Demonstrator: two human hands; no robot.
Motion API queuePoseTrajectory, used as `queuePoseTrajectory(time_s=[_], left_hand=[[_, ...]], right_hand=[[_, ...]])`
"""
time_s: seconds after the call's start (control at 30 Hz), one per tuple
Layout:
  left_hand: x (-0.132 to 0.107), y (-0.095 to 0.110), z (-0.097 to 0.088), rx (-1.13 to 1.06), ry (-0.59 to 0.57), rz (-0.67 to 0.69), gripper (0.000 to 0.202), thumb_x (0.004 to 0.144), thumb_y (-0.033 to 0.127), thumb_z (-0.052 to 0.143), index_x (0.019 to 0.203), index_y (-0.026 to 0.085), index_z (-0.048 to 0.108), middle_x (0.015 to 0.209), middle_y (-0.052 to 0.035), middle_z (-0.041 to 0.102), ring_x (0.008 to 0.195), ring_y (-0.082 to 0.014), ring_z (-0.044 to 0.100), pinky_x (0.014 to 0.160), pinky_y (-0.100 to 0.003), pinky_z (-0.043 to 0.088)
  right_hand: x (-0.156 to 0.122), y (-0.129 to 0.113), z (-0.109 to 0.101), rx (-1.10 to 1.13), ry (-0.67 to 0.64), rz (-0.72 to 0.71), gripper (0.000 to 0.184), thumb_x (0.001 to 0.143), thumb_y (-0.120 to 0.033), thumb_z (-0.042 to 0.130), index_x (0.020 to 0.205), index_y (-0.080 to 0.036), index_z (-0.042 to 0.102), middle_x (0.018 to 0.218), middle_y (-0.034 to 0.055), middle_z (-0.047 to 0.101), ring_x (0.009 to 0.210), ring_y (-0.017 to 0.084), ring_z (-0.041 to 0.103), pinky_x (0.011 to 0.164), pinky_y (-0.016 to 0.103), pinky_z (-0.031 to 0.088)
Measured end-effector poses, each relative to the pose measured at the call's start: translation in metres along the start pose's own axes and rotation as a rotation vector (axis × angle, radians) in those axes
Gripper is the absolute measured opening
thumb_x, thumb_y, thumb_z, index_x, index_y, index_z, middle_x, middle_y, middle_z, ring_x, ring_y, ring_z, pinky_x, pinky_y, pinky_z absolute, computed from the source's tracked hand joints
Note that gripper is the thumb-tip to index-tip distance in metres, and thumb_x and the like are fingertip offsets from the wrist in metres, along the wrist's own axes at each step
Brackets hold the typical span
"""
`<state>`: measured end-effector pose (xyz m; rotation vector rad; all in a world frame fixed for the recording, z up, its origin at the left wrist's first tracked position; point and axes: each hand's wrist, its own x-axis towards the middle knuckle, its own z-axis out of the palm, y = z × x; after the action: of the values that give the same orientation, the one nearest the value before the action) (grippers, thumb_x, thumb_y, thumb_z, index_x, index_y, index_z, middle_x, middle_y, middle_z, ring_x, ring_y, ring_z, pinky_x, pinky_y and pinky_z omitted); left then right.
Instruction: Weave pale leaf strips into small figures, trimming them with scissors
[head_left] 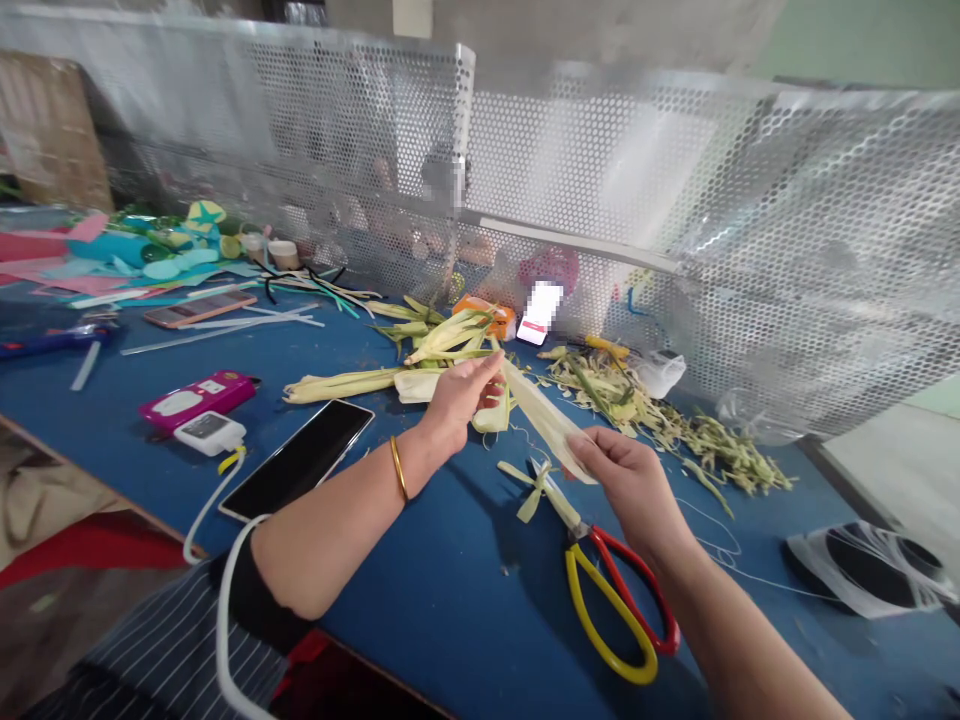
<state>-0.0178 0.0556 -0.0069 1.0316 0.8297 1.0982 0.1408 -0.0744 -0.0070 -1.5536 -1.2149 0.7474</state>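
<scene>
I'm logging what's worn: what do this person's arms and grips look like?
The left grip is gloveless, with a gold-coloured bangle at the wrist. Near the elbow is a black sleeve edge, beside dark pinstriped fabric; a white cable passes in front. The right grip is gloveless too, with no sleeve or jewellery in view.

Held pale-green husk strip: 1; red-and-yellow-handled steel scissors: 1 pair; black white-threaded spool: 1; flat rectangular phones: 3.

Papery husk strip, glossy plastic scissor handles, smooth matt tabletop
</scene>
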Motion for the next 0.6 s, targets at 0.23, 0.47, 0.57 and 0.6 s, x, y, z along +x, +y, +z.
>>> queuePoseTrajectory(time_s=[0.23,0.47,0.57,0.6], left_hand=[[-0.031,-0.019,0.02,0.118,-0.251,-0.198,0.018,0.07,0.028,0.078,0.074,0.012,0.07,0.072,-0.0045,0.068,0.062,-0.0108,0.058,0.06,-0.024,0.044],[-0.023,-0.013,0.016,0.138,-0.115,-0.053,0.014,0.069,0.026,0.075,0.068,0.014,0.069,0.059,0.0009,0.062,0.054,-0.0093,0.051,0.053,-0.023,0.038],[-0.024,-0.012,0.016,0.149,-0.111,-0.023,0.013,0.069,0.027,0.074,0.069,0.015,0.07,0.061,0.001,0.063,0.055,-0.0095,0.05,0.054,-0.023,0.037],[-0.025,-0.012,0.017,0.155,-0.107,-0.013,0.013,0.069,0.028,0.074,0.07,0.015,0.071,0.062,0.0011,0.063,0.055,-0.0097,0.05,0.054,-0.023,0.038]], right_hand=[[-0.002,0.003,0.008,0.002,0.033,-0.033,0.038,0.079,-0.055,0.063,0.068,-0.019,0.065,0.061,0.0003,0.062,0.06,0.015,0.051,0.059,0.027,0.038],[0.003,0.004,0.001,0.07,0.07,-0.018,0.037,0.075,-0.057,0.068,0.067,-0.02,0.066,0.057,0.0016,0.065,0.06,0.019,0.059,0.07,0.032,0.047],[0.005,0.008,0.0,0.107,0.098,-0.006,0.042,0.075,-0.062,0.067,0.069,-0.02,0.066,0.058,0.0017,0.065,0.06,0.019,0.06,0.069,0.033,0.048],[0.005,0.009,0.0,0.118,0.101,0.005,0.046,0.075,-0.066,0.065,0.072,-0.02,0.067,0.059,0.0021,0.065,0.061,0.02,0.061,0.068,0.033,0.048]])
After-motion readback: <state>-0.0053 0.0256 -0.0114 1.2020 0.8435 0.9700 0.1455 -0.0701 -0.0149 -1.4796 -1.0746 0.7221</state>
